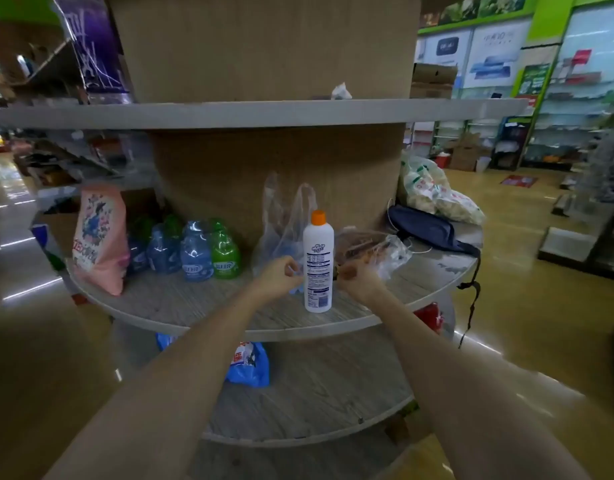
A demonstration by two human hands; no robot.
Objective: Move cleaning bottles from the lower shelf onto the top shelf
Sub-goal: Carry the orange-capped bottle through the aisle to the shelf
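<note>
A white cleaning bottle with an orange cap stands upright near the front of the middle round shelf. My left hand hovers just left of it with fingers loosely curled, holding nothing. My right hand is close on the bottle's right side, also loosely curled and empty. Blue bottles and a green bottle stand grouped at the shelf's left back. The top shelf runs above at head height.
A pink bag leans at the shelf's left edge. Clear plastic bags sit behind the bottle, and a navy pouch and white sacks lie to the right. The bottom shelf holds a blue packet. A crumpled white item lies on the top shelf.
</note>
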